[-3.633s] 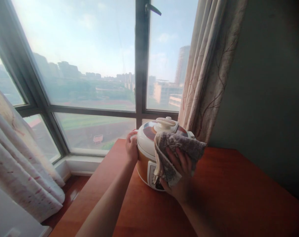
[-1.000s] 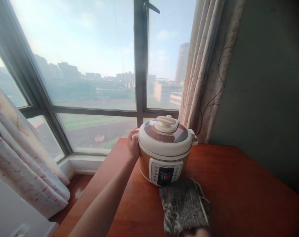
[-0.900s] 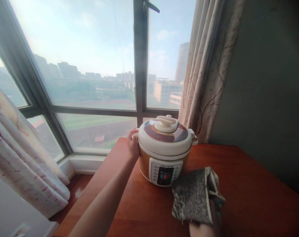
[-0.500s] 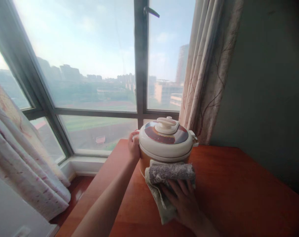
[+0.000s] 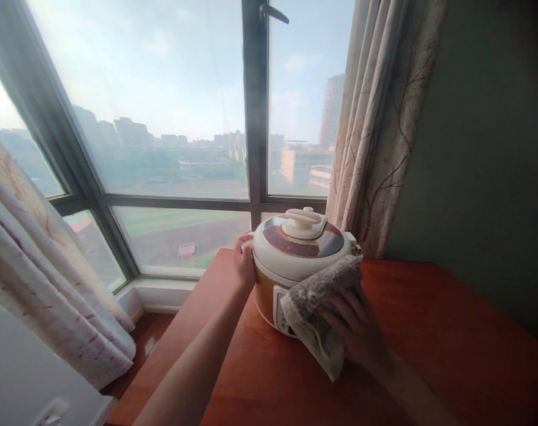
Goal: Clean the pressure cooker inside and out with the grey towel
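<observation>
An electric pressure cooker (image 5: pixel 290 267) stands upright on the wooden table (image 5: pixel 437 331), a grey towel (image 5: pixel 313 299) partly covering its control panel (image 5: pixel 280 310). The right hand (image 5: pixel 357 322) presses the towel there, fingers spread; the left hand (image 5: pixel 245 263) clasps the cooker's side. Too hard a push could swivel the cooker or trip a button; too light, and the towel could slip.
</observation>
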Tool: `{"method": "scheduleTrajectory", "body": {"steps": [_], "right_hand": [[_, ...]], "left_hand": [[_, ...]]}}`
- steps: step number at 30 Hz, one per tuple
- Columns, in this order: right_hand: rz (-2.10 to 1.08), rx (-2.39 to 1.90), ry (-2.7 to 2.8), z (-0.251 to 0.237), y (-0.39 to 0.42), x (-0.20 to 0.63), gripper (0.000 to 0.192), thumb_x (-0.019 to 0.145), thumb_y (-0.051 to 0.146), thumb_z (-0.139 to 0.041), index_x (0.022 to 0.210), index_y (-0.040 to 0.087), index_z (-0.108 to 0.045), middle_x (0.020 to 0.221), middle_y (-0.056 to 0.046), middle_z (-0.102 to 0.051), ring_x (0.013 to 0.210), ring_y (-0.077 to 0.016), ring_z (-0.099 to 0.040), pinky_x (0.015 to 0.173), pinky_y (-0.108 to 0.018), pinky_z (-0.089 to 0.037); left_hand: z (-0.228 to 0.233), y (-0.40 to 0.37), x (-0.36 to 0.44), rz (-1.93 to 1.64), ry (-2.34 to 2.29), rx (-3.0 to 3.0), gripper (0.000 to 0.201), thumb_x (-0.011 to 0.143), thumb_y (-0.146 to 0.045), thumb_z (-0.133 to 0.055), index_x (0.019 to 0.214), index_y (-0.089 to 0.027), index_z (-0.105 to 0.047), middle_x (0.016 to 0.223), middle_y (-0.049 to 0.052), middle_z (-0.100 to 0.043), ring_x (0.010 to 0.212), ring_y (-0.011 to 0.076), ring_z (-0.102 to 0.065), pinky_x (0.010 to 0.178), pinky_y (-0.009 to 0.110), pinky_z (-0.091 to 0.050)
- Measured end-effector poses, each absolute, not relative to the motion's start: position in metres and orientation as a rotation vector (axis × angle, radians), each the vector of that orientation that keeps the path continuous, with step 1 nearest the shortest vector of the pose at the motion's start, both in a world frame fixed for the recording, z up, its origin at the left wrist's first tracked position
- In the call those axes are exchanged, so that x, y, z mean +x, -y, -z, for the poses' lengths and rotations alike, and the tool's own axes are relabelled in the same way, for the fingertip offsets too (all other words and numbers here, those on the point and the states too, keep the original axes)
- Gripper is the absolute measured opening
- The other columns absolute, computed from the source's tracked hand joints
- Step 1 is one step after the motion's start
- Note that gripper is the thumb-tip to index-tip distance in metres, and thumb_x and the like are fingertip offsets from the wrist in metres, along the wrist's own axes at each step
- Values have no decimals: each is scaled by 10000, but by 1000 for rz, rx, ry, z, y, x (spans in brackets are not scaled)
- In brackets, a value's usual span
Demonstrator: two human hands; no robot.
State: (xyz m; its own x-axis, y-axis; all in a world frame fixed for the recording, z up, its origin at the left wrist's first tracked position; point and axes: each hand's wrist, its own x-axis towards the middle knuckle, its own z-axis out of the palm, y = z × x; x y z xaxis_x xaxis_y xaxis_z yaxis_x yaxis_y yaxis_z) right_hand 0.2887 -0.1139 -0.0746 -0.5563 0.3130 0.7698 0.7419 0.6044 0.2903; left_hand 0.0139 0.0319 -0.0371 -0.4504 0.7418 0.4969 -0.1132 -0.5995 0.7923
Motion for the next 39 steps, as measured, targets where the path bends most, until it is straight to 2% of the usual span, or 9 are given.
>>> {"method": "scheduleTrajectory", "body": {"steps": [4,10,16,19,21,25,29,35,39], "right_hand": [[671,-976,1954,16,87,274,650,807,334,-639,1424,186,-494,1529,-163,-432,1433,-403,-323,1160,-666,-231],[543,-933,1953,-27,71,249,635,823,302,-570,1447,248,-470,1472,-73,-535,1409,-309,-407,1185,-559,-240],[664,-711,2232,16,98,249,616,889,440,-541,1471,252,-467,1537,-31,-472,1448,-309,-338,1201,-573,-116],[827,-533,2397,45,107,256,541,931,409,-519,1452,268,-499,1561,40,-429,1446,-230,-339,1144,-436,-286],[899,-445,2513,64,110,264,522,921,334,-538,1438,269,-521,1576,77,-397,1418,-169,-378,952,-333,-445],[789,-307,2716,102,113,279,502,872,250,-588,1373,268,-581,1512,71,-502,1261,-142,-536,756,-301,-499],[675,-213,2729,123,116,277,338,911,274,-543,1211,180,-668,1273,19,-700,1100,-128,-612,833,-265,-499],[807,-499,2612,105,122,221,417,964,188,-453,1360,169,-579,1506,14,-519,1394,-96,-402,991,-239,-471],[750,-557,2501,75,112,179,471,924,171,-474,1375,57,-549,1472,-124,-542,1435,-184,-377,1118,-309,-411]], "left_hand": [[38,-33,14,-2087,-967,1190,207,748,-313,-546,879,-191,-649,1114,77,-688,1084,260,-607,962,371,-436],[38,-34,15,-2082,-953,1161,218,746,-334,-556,887,-192,-645,1113,76,-688,1068,258,-613,943,367,-450],[35,-33,16,-2087,-978,1162,214,743,-321,-552,875,-188,-656,1106,82,-699,1064,260,-615,933,368,-453],[34,-32,16,-2086,-979,1168,200,733,-321,-551,852,-194,-649,1082,76,-698,1087,265,-607,952,371,-445],[34,-31,15,-2088,-981,1182,197,733,-320,-549,848,-193,-647,1064,72,-696,1086,262,-606,966,372,-437],[32,-29,14,-2073,-1001,1205,214,742,-311,-540,874,-185,-653,1031,69,-696,1042,254,-616,951,370,-447],[30,-26,15,-2063,-1041,1234,227,749,-317,-530,888,-185,-653,1029,71,-698,1031,255,-612,934,368,-452],[29,-19,8,-1965,-991,1282,272,789,-360,-554,950,-175,-672,1125,100,-694,1089,271,-600,981,393,-429],[19,-7,-11,-1741,-938,1393,380,816,-483,-621,1021,-175,-705,1279,132,-659,1232,298,-552,1065,430,-382]]}}
